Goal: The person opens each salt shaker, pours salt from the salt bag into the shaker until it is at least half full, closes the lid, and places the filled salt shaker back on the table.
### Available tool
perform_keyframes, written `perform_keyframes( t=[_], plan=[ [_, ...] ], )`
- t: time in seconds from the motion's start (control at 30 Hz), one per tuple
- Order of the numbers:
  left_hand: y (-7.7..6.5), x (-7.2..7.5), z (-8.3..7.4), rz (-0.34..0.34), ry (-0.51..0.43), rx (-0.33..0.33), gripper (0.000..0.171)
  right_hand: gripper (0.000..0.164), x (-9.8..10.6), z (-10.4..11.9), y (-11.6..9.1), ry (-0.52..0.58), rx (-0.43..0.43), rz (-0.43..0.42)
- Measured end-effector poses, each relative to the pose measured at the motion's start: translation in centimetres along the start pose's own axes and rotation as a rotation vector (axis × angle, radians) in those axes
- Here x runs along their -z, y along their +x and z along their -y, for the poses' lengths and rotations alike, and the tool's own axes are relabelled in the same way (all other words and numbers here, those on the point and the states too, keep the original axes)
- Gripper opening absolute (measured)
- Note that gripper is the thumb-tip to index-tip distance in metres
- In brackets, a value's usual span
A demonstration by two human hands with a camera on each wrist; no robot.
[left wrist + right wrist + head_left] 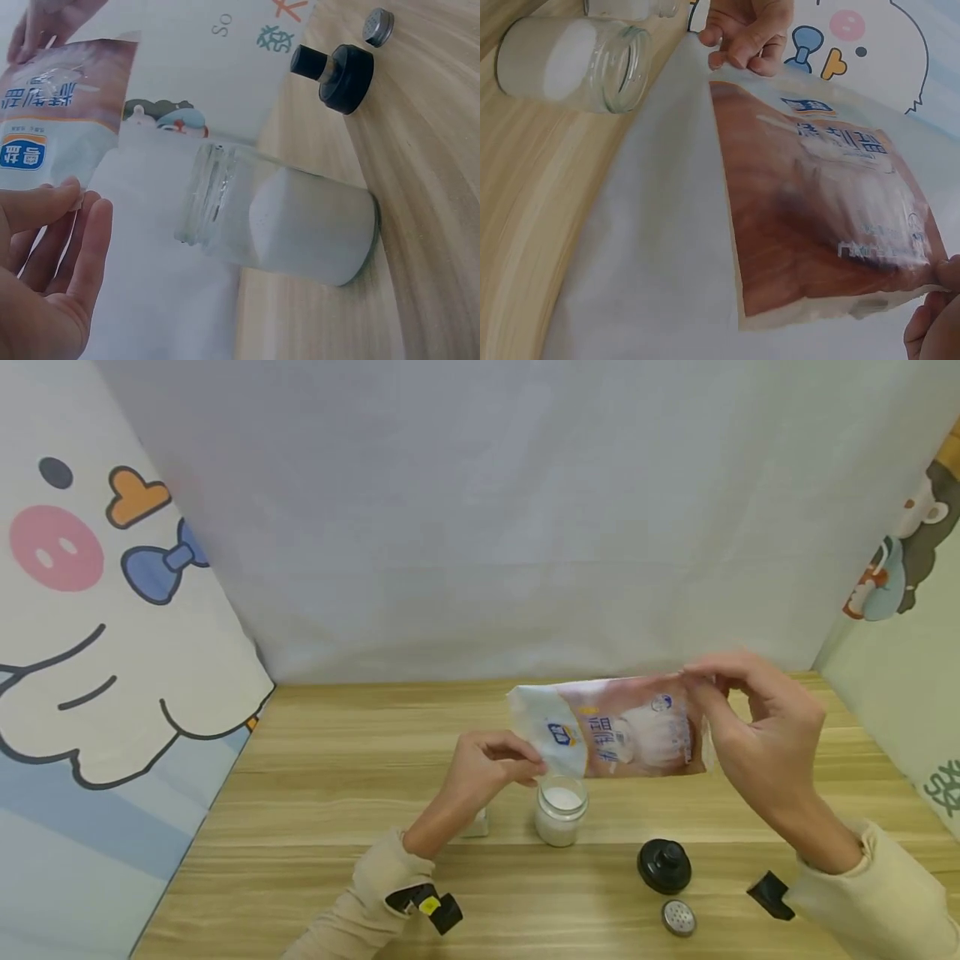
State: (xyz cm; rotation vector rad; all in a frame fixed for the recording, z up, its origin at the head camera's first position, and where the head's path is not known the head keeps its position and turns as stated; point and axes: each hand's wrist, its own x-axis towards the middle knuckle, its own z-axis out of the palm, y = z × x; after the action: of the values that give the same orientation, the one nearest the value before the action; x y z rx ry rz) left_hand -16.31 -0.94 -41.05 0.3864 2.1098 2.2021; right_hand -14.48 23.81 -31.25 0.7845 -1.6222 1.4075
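Note:
A pink and pale blue plastic salt bag [615, 731] is stretched between both hands above the table. My left hand [491, 768] pinches its lower left corner between thumb and fingers. At the opposite end, my right hand [768, 722] pinches the upper right corner. Just below the bag's left end stands an open glass jar [561, 814], upright on the table. White grains fill much of the jar in the left wrist view, with its upper part clear. The bag looks thin and rather flat in the right wrist view [817, 202].
A black lid with a knob [664, 866] lies on the wooden table [315, 827] to the jar's right. Nearer me is a round metal cap with small holes [678, 917]. Behind my left wrist, a second glass container [477, 824] is partly hidden. Pale curtain-like cloth [480, 527] hangs behind.

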Motion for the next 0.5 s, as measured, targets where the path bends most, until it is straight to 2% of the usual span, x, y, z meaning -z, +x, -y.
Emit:
perform_keyframes(
  t=[0.3, 0.5],
  plan=[
    [0.3, 0.4, -2.0, -0.033, 0.056, -0.051, 0.004, 0.006, 3.0, -2.5, -3.1, -0.049, -0.091, -0.039],
    [0.6, 0.7, -3.9, -0.05, 0.069, -0.139, 0.008, 0.015, 4.0, -3.0, -5.2, -0.102, -0.163, 0.014]
  ],
)
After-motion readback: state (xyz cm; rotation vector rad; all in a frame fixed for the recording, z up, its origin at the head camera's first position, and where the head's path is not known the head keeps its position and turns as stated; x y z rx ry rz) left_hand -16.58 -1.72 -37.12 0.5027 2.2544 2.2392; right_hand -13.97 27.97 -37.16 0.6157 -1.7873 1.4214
